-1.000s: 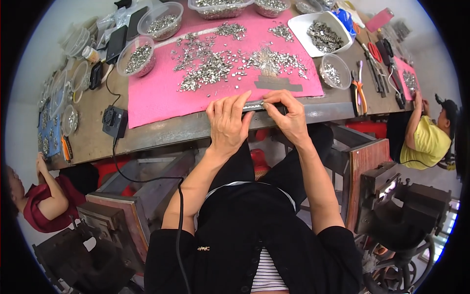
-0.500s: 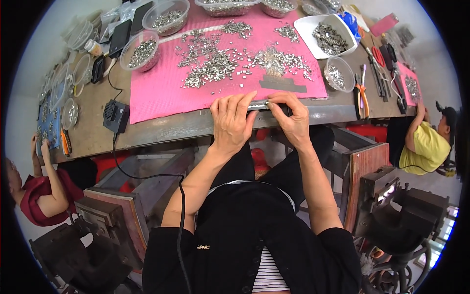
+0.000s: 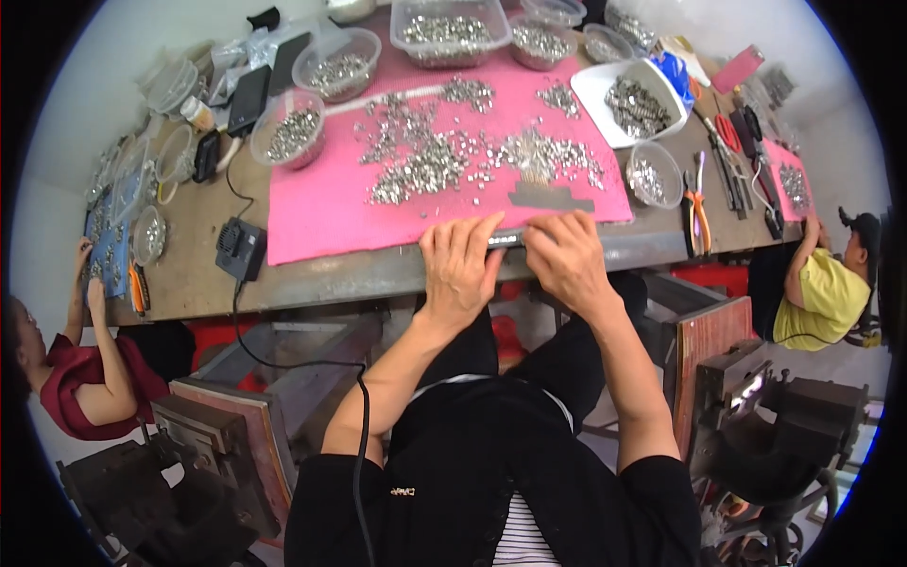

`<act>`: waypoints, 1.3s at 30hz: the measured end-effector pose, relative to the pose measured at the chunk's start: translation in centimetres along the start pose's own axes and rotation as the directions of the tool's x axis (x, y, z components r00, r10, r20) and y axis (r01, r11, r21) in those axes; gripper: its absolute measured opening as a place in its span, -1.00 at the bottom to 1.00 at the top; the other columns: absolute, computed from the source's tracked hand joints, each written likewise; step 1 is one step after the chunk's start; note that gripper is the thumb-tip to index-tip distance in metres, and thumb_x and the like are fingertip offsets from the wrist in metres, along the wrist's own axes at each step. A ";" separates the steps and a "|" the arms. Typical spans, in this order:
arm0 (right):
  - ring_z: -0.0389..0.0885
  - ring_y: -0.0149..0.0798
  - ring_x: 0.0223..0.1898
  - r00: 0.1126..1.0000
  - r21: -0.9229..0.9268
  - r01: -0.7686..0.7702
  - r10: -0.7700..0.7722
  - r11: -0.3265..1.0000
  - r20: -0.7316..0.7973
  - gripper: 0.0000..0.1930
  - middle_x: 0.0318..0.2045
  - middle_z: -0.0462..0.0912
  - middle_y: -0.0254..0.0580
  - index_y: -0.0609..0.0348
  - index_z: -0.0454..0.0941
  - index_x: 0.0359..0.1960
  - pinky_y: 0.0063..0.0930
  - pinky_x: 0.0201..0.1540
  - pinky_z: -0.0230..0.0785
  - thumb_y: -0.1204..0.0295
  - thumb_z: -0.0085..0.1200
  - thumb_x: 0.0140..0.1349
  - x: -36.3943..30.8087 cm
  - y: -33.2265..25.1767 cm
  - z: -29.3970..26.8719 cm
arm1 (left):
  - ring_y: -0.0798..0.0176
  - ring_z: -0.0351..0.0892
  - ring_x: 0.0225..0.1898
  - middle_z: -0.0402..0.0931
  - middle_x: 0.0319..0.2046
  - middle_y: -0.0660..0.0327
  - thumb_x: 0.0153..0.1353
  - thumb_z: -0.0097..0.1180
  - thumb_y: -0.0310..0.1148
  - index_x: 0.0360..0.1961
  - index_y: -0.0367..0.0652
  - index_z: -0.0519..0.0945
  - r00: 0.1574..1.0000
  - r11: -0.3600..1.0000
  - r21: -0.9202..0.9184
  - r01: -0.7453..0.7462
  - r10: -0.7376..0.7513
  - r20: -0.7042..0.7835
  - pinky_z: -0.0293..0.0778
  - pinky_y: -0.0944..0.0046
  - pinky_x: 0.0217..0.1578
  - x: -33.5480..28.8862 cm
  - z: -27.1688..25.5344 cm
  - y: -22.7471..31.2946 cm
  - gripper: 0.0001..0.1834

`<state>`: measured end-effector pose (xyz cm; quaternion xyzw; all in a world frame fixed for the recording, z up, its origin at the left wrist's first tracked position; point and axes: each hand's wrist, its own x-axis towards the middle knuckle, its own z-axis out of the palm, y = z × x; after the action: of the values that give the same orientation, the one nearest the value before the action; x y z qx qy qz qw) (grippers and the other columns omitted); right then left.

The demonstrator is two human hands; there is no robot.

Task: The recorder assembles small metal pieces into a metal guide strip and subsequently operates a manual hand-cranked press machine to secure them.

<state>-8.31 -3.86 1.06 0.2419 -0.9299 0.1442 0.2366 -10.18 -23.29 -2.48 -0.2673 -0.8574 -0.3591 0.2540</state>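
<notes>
Both hands are at the table's front edge, gripping a narrow dark bar [image 3: 506, 241] with a row of small shiny metal pieces along it. My left hand [image 3: 460, 267] wraps its fingers over the bar's left end, thumb underneath. Over the other end curl the fingers of my right hand [image 3: 571, 259], which hide that part. Just beyond lies a pink mat [image 3: 331, 231], strewn with heaps of small silver metal pieces [image 3: 425, 170]. A flat grey strip [image 3: 551, 197] rests on the mat near my right hand.
Tubs of metal pieces [image 3: 451, 40] line the back. A white tray [image 3: 591, 93], a small round tub [image 3: 675, 180] and orange-handled pliers [image 3: 697, 222] stand right. A black adapter box [image 3: 240, 249] trails a cable past my left arm. Co-workers sit at left [image 3: 90, 383] and right [image 3: 822, 293].
My view has shifted, so the table sits lower in the picture. The right hand's fingers, pinching at the bar's end before, now lie over it. The left hand keeps its hold.
</notes>
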 end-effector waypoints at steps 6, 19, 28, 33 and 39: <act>0.60 -0.14 -0.03 0.997 0.059 0.081 -0.081 0.995 0.000 -0.77 -0.10 0.63 -0.20 0.15 0.60 -0.16 -0.14 0.11 0.33 0.44 0.28 0.15 -0.5 1.4 0.1 | 0.23 0.58 -0.16 0.61 -0.31 0.31 0.20 0.36 -0.28 0.04 -0.01 0.64 0.966 0.941 -0.241 0.240 -0.206 0.160 0.13 0.02 0.19 3.9 -2.5 -0.8 -0.63; 0.62 0.07 -0.22 0.966 0.297 -0.180 0.226 0.938 -0.129 -0.87 -0.34 0.63 -0.03 0.15 0.75 -0.24 -0.07 -0.09 0.47 0.47 0.20 0.23 14.2 11.6 9.1 | 0.07 0.59 -0.13 0.67 -0.30 0.22 0.10 0.38 -0.30 -0.25 -0.03 0.74 0.988 0.969 0.196 0.148 -0.154 0.015 0.17 -0.05 0.09 15.5 6.4 -10.9 -0.82; 0.61 0.05 -0.14 0.960 0.106 -0.276 0.279 0.955 -0.005 -0.90 -0.28 0.65 -0.07 0.18 0.68 -0.33 -0.04 0.02 0.40 0.42 0.24 0.18 14.9 12.4 10.4 | 0.08 0.58 -0.16 0.62 -0.33 0.21 0.15 0.32 -0.29 -0.32 -0.02 0.73 0.997 0.957 0.289 0.016 -0.038 0.069 0.16 -0.11 0.03 16.4 6.8 -11.9 -0.90; 0.62 0.08 -0.16 0.968 0.113 -0.251 0.251 0.961 0.021 -0.89 -0.30 0.66 -0.02 0.22 0.65 -0.34 -0.01 -0.02 0.41 0.44 0.21 0.18 14.9 12.1 9.6 | 0.10 0.59 -0.19 0.64 -0.35 0.21 0.21 0.24 -0.33 -0.35 -0.06 0.68 1.000 0.976 0.217 0.014 -0.020 0.024 0.16 -0.17 0.12 16.5 6.3 -12.1 -0.92; 0.64 0.12 -0.25 0.950 0.346 -0.300 0.311 0.889 0.026 -0.86 -0.33 0.65 0.02 0.25 0.68 -0.24 -0.08 -0.14 0.50 0.47 0.23 0.19 14.1 12.1 8.4 | 0.11 0.60 -0.24 0.65 -0.42 0.24 0.20 0.21 -0.35 -0.39 -0.11 0.65 0.989 0.994 0.078 0.081 -0.090 0.118 0.18 -0.15 0.16 12.5 0.4 -7.1 -0.92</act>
<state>-28.61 -2.29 -0.74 0.1281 -0.9127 0.3445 0.1789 -23.92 -23.78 1.69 -0.2422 -0.8945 -0.3211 0.1952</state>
